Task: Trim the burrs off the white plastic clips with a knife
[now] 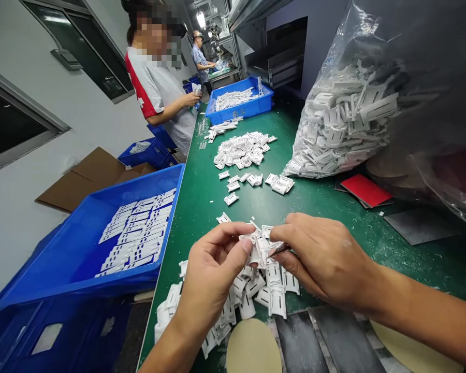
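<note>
Between the thumb and fingers of my left hand [213, 264] is a small white plastic part [258, 252], held up over the green table. My right hand [326, 254] pinches a thin, dark blade-like tool [279, 249], its tip close to that part; whether they touch I cannot tell. Most of the tool is hidden by my fingers. Beneath both hands spreads a pile of similar white slotted parts [276, 295], some covered by my left hand and wrist. A beige round disc [253, 347] and dark flat pads [301, 339] lie at the near edge.
A large blue bin [81, 290] with rows of white parts stands left of the table [194, 207]. Farther up are a heap of parts [243, 149] and a blue tray [241, 110]. A clear bag of parts [334, 119] stands right. A co-worker [159, 98] stands at the far left.
</note>
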Available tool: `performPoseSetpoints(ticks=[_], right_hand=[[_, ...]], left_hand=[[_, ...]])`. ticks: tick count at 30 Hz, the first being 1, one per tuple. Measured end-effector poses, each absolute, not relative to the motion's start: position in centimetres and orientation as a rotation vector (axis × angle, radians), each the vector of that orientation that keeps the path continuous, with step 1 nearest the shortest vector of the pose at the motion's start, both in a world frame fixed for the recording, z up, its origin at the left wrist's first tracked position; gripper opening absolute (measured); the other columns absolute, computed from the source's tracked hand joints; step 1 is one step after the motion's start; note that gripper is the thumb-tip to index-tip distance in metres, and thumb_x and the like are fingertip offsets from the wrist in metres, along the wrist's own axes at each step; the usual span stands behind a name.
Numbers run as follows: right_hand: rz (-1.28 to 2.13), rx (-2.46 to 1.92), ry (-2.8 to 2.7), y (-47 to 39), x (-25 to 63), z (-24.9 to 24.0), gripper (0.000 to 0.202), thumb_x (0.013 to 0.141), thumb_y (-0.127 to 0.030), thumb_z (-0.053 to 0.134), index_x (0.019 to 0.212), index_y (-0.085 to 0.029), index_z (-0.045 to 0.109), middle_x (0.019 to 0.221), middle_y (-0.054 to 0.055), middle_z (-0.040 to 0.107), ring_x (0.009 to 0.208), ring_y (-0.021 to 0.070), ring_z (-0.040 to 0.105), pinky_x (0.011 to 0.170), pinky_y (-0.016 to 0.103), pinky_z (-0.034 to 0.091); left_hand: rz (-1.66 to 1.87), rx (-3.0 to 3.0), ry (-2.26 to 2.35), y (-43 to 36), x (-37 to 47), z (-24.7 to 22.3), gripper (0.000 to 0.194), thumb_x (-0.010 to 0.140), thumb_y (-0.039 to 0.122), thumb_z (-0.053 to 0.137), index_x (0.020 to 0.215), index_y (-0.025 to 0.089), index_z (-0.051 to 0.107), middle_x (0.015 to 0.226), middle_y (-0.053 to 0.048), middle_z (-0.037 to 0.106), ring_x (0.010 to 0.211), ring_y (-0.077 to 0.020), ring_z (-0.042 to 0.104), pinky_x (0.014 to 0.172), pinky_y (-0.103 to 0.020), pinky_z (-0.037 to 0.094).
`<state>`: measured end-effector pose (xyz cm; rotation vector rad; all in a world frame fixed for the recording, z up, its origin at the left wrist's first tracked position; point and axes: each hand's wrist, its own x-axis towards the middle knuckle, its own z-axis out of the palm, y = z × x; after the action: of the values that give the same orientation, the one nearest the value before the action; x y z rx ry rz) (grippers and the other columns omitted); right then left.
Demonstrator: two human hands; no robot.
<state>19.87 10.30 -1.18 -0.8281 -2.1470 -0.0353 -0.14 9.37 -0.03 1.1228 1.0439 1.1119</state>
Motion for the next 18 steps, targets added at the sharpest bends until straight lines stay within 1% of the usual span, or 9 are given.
performPoseSetpoints(ticks=[2,4,6,11,18], right_hand=[[-0.061,-0.836,-2.178,10.47,20.09,-1.30,0.036,0.103,-0.041,0.043,0.089,-0.014,0.062,0.070,0.003,0.059,0.060,0.0154,0.051,0.056,0.030,0.033],[-0.098,-0.855,-2.197,10.50,20.19,-1.52,0.048,0.100,-0.057,0.043,0.083,-0.016,0.060,0.067,0.002,0.058,0.057,0.0149,0.050,0.054,0.031,0.030],[-0.158,-0.873,-2.215,10.45,20.18,-1.72,0.054,0.098,-0.065,0.040,0.076,-0.018,0.057,0.063,0.001,0.054,0.053,0.0142,0.047,0.052,0.032,0.026],[-0.337,-0.914,-2.217,10.38,20.10,-1.92,0.058,0.097,-0.068,0.036,0.067,-0.020,0.051,0.056,-0.001,0.047,0.049,0.0135,0.041,0.050,0.033,0.019],[-0.416,-0.961,-2.187,10.30,20.02,-2.08,0.060,0.096,-0.070,0.033,0.067,-0.021,0.052,0.056,-0.001,0.047,0.049,0.0149,0.039,0.050,0.034,0.021]], left_hand=[[1.114,1.119,1.054,9.30,-0.13,-0.08,0.013,0.085,0.026,0.077,0.098,0.023,0.076,0.082,0.000,0.068,0.073,-0.0094,0.062,0.068,-0.017,0.054],[1.095,1.129,1.048,9.23,-0.09,-0.09,0.013,0.085,0.026,0.078,0.098,0.024,0.077,0.080,0.000,0.068,0.070,-0.0087,0.062,0.066,-0.017,0.055],[1.071,1.142,1.040,9.16,-0.01,-0.06,0.011,0.085,0.025,0.077,0.096,0.024,0.077,0.079,0.001,0.069,0.066,-0.0081,0.062,0.063,-0.017,0.055],[1.051,1.142,1.046,9.06,0.25,0.10,0.011,0.084,0.026,0.077,0.095,0.023,0.078,0.079,0.000,0.071,0.067,-0.0100,0.063,0.063,-0.018,0.058],[1.036,1.059,1.000,8.92,0.51,0.12,0.010,0.083,0.024,0.079,0.093,0.024,0.079,0.076,0.000,0.071,0.065,-0.0081,0.062,0.063,-0.018,0.058]])
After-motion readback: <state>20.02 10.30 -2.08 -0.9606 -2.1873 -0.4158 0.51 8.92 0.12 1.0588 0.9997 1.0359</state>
